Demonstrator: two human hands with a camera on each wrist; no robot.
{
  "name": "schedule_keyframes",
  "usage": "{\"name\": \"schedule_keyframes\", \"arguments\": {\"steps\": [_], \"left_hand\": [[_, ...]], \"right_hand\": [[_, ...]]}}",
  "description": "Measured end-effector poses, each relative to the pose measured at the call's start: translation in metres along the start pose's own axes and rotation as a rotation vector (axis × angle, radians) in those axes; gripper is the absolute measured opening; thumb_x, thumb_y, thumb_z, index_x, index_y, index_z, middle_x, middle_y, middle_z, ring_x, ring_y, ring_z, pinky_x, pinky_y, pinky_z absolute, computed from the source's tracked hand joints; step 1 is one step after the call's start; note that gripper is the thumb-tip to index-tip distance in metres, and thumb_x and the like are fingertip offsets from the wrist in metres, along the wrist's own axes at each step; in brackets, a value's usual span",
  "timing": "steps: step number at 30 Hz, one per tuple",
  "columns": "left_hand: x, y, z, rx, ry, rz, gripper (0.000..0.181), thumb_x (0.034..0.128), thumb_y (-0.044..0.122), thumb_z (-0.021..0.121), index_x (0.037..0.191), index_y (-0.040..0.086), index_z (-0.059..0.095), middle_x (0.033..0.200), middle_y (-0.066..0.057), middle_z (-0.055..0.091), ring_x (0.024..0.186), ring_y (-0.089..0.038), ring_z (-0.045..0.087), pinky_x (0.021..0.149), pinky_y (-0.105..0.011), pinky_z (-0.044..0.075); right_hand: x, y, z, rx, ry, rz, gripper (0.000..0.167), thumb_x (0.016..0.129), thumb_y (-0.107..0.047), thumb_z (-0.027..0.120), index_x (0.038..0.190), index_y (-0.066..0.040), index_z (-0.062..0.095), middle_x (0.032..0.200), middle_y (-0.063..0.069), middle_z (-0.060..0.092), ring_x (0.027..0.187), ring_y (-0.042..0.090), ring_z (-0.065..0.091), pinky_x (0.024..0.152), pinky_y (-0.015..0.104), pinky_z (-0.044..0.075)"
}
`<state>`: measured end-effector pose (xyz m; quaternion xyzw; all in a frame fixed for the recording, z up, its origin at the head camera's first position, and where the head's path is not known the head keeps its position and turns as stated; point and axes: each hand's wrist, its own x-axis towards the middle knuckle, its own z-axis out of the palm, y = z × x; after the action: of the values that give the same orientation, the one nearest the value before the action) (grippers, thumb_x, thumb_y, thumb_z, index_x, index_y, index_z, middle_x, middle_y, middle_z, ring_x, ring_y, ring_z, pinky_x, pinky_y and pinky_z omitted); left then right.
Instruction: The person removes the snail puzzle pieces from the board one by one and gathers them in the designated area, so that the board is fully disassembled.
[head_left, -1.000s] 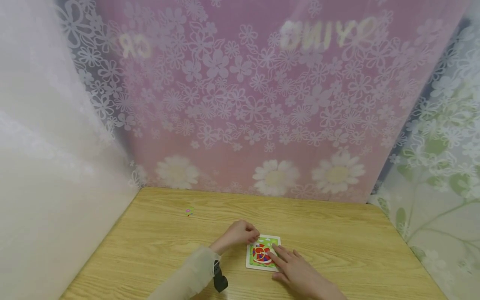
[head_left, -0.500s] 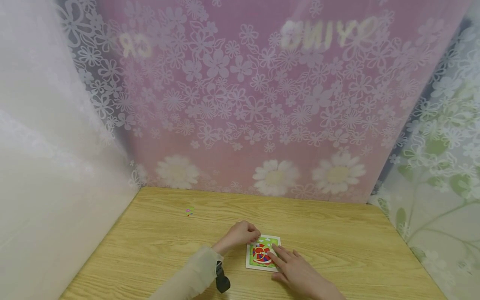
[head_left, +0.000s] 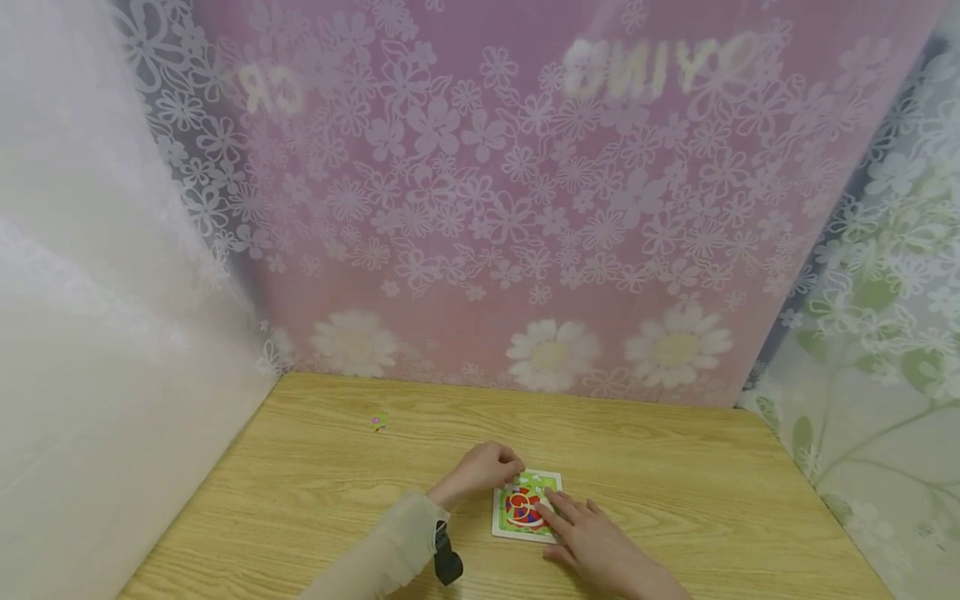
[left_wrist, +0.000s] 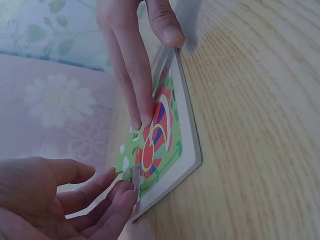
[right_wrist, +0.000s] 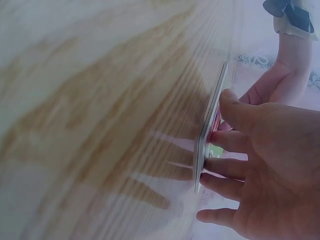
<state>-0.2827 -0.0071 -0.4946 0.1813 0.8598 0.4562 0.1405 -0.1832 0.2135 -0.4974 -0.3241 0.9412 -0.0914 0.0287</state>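
Observation:
A small jigsaw puzzle [head_left: 525, 504] in a white-rimmed tray lies flat on the table, its picture green with a red and purple figure. At its upper left corner, my left hand [head_left: 483, 467] pinches a small puzzle piece [left_wrist: 135, 176], seen almost edge-on in the left wrist view; the fingers hide part of it. My right hand [head_left: 600, 542] lies over the puzzle's right side, fairly straight fingertips resting on the picture. From the right wrist view, the right hand [right_wrist: 270, 165] has its fingers along the tray's edge, and most of the picture is hidden.
One or more small loose colourful pieces [head_left: 378, 422] lie at the far left of the wooden table [head_left: 637, 450]. Flowered curtains [head_left: 517, 208] stand behind the table and at both sides. A black strap device [head_left: 447, 558] hangs at the left wrist.
My left hand has shifted very slightly right along the puzzle's upper left corner. The right hand and the puzzle stay practically where they were.

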Motion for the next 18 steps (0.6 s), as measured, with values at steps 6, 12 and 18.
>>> {"name": "schedule_keyframes", "arguments": {"steps": [6, 12, 18], "left_hand": [[0.0027, -0.0009, -0.0005, 0.019, 0.012, 0.029, 0.017, 0.1, 0.016, 0.065, 0.099, 0.004, 0.077, 0.084, -0.006, 0.071, 0.071, -0.02, 0.067, 0.056, -0.021, 0.05], [0.0054, -0.0038, 0.0019, -0.003, 0.032, 0.037, 0.009, 0.0955, 0.011, 0.071, 0.094, 0.004, 0.077, 0.081, -0.004, 0.07, 0.069, -0.017, 0.067, 0.056, -0.021, 0.052], [0.0065, -0.0057, 0.0044, -0.026, 0.04, 0.032, 0.005, 0.0919, 0.008, 0.075, 0.089, 0.005, 0.077, 0.077, -0.003, 0.07, 0.068, -0.015, 0.068, 0.057, -0.022, 0.054]], "right_hand": [[-0.0002, 0.0002, -0.0009, -0.018, 0.011, -0.008, 0.058, 0.104, -0.045, 0.051, 0.146, -0.005, 0.054, 0.153, 0.02, 0.046, 0.132, 0.043, 0.052, 0.101, 0.067, 0.044], [-0.0003, -0.0008, -0.0017, -0.004, -0.006, 0.0, 0.059, 0.105, -0.045, 0.051, 0.147, -0.005, 0.053, 0.154, 0.021, 0.044, 0.133, 0.044, 0.05, 0.102, 0.068, 0.043], [-0.0003, -0.0009, -0.0012, -0.014, 0.002, -0.008, 0.058, 0.104, -0.044, 0.052, 0.147, -0.005, 0.053, 0.154, 0.02, 0.045, 0.134, 0.043, 0.05, 0.101, 0.068, 0.043]]}}
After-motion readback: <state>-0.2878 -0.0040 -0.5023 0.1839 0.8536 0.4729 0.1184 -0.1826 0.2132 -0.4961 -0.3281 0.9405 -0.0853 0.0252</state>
